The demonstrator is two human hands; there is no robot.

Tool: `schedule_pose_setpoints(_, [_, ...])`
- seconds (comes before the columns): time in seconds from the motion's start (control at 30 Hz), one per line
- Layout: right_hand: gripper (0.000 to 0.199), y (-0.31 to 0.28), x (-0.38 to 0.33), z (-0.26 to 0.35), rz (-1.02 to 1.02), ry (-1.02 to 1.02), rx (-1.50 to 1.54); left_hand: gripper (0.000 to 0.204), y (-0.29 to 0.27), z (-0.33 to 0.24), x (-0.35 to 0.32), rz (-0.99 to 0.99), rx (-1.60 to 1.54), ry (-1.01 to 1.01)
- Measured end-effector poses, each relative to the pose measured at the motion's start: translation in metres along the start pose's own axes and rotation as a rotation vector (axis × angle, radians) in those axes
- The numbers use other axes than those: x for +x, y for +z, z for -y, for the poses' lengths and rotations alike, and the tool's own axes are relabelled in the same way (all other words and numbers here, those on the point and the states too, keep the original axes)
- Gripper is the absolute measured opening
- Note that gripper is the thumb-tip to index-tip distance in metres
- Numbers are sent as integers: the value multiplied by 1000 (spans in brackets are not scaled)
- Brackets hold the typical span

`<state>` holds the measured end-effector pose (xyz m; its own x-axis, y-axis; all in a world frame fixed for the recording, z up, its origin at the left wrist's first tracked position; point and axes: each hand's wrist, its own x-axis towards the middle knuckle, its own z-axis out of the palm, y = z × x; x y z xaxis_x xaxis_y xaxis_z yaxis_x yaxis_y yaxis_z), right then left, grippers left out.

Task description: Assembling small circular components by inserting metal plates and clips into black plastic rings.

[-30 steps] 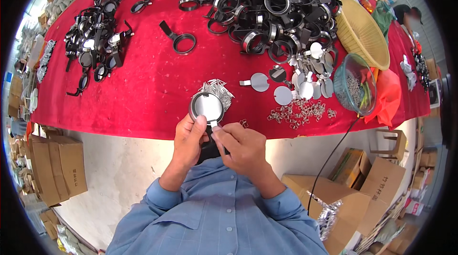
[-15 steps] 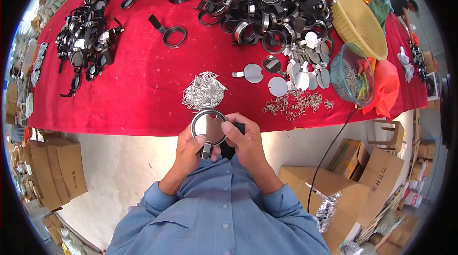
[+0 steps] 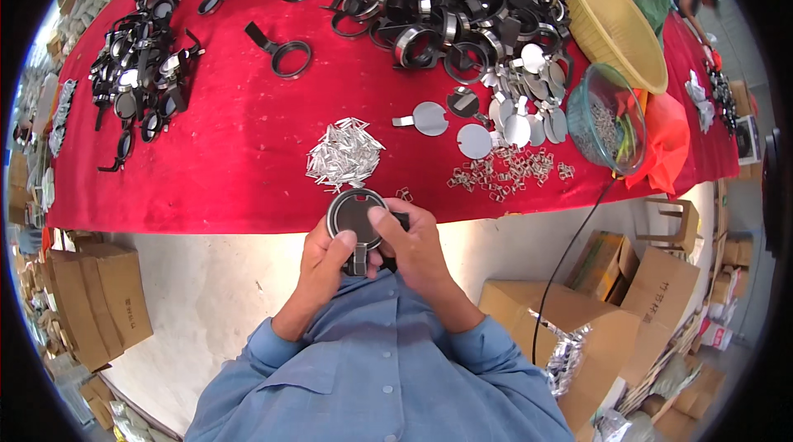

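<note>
I am holding a round black-framed lens piece [image 3: 355,216] in the lower middle of the frame, just below the near edge of the red table [image 3: 223,153]. My left hand [image 3: 324,264] is curled partly closed around its short handle, thumb pressing up against the rim, and my right hand [image 3: 413,244] is wrapping around the right side with the forefinger lying across the dark face. Both hands are gripping the same piece, so neither is free.

What I am worrying about is the piece slipping: it is hanging over bare floor, not over the cloth, and my grip is mostly fingertips on a smooth rim, so a twist too hard could be sending it down between my knees. My finger is also resting right on the face, which could be smearing or scratching it.

Just above my hands a heap of small silver strips [image 3: 343,153] is lying near the table edge, and to its right a scatter of tiny metal clips [image 3: 504,171]; a careless forward reach could be sweeping either off the cloth. A thin black cable [image 3: 570,252] is dropping off the table at the right toward the cardboard boxes [image 3: 578,310], and it could be snagging my right elbow.

Open room is lying on the red cloth left of the strips, while the upper frame is crowding with black frames [image 3: 429,4], silver discs [image 3: 520,103] and a yellow basket [image 3: 615,25]
</note>
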<state>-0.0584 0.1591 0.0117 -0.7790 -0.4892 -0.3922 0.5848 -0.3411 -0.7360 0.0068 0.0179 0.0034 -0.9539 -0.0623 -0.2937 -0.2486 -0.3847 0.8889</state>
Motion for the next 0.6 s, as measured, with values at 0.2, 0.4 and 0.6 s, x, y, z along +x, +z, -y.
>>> schedule_pose_setpoints(0.2, [32, -4, -5, -17, 118, 56, 346, 53, -15, 6, -7, 91, -116, 24])
schedule_pose_setpoints(0.4, [33, 1, -4, -18, 81, 33, -113, 51, -23, 7, -15, 36, -14, -14])
schedule_pose_setpoints(0.6, [36, -20, -4, -31, -5, 28, -97, 61, -14, -4, -29, 69, 3, 67])
